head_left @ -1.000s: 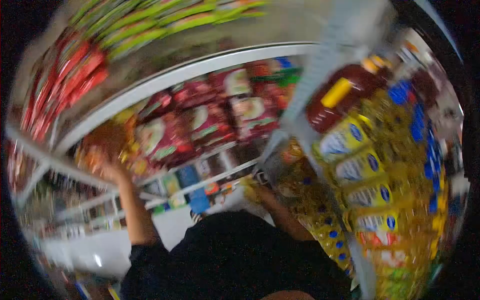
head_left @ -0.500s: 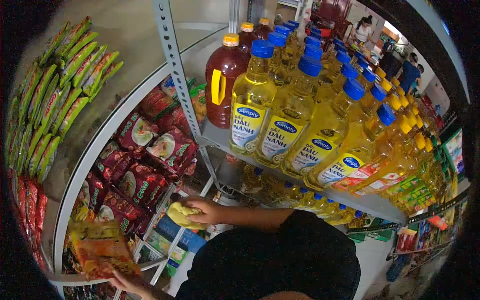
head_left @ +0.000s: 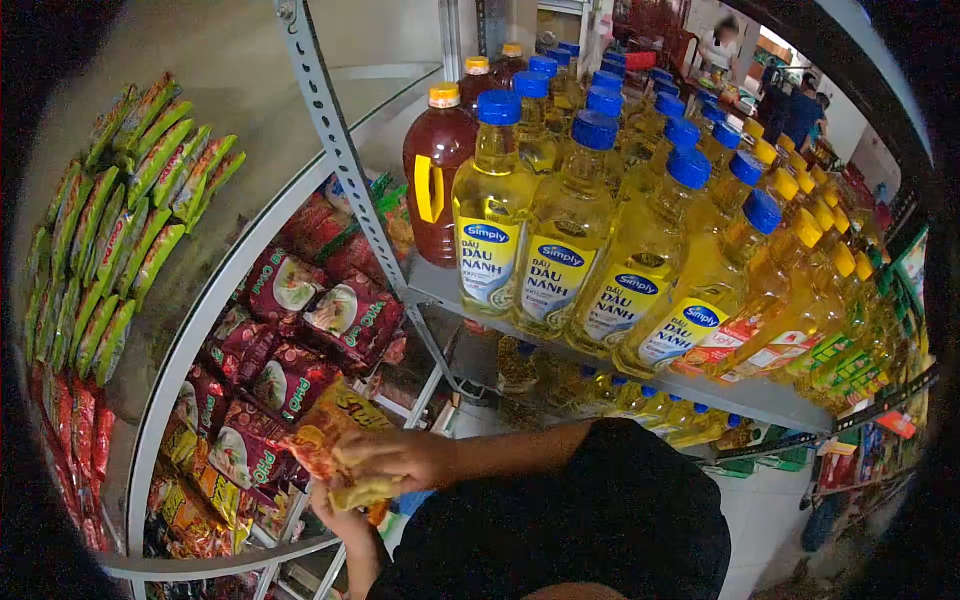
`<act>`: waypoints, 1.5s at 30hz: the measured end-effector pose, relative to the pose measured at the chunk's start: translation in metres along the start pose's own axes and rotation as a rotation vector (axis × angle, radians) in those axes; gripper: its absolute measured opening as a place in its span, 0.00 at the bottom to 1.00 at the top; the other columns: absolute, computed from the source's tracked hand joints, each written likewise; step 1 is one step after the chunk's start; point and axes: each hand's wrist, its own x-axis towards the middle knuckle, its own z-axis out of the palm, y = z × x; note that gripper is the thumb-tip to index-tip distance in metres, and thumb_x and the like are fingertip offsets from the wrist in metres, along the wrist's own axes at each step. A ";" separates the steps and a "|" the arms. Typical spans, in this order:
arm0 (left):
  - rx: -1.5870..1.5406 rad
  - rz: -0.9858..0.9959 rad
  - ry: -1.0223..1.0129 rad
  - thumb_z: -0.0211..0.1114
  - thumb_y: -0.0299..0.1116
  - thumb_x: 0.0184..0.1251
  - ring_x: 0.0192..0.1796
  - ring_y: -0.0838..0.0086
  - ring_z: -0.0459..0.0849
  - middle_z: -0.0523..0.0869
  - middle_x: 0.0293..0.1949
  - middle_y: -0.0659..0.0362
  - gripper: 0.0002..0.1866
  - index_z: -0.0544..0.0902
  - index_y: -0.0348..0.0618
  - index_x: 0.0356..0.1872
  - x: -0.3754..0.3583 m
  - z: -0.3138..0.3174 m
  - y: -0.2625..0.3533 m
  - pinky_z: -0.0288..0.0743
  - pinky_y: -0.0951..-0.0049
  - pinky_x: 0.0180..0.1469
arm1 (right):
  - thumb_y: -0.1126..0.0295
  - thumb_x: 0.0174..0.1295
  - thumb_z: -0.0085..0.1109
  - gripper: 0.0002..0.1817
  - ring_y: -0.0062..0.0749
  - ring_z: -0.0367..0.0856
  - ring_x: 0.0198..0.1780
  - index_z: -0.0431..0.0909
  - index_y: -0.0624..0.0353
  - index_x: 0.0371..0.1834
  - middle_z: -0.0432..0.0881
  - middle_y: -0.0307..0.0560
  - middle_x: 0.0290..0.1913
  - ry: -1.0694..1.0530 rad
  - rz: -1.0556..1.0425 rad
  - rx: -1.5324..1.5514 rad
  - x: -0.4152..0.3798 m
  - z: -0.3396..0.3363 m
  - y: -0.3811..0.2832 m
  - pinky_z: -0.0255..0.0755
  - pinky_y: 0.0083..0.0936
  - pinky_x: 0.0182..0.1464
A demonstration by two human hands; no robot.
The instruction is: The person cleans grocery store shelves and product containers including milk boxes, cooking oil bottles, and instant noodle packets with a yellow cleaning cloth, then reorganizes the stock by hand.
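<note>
My left hand [head_left: 347, 520] grips an orange and yellow instant noodle packet [head_left: 345, 408], holding it up in front of the lower shelf. My right hand [head_left: 400, 460] is closed on a crumpled yellow cloth [head_left: 362, 492], which lies against the packet's face. Fingers and cloth cover part of the packet. Behind it, maroon pho packets [head_left: 240, 445] are stacked on the lower shelf, with orange and yellow packets [head_left: 195, 505] below them.
Oil bottles with blue caps [head_left: 555, 250] crowd the grey shelf on the right, beside a dark red jug [head_left: 437, 190]. A perforated metal post [head_left: 345, 150] stands between shelves. Green packets [head_left: 120, 220] hang on the left. People [head_left: 800, 110] are in the background.
The orange packet has come up and right from the lower left shelf in my left hand. My right hand's cloth now meets it; before, the two hands were apart.
</note>
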 end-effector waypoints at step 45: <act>0.123 -0.032 -0.656 0.57 0.34 0.62 0.33 0.76 0.72 0.75 0.33 0.59 0.12 0.75 0.31 0.30 0.036 0.077 0.038 0.66 0.74 0.38 | 0.65 0.60 0.47 0.26 0.52 0.46 0.69 0.60 0.60 0.62 0.52 0.56 0.67 0.532 0.266 -0.525 -0.034 -0.073 -0.007 0.46 0.43 0.67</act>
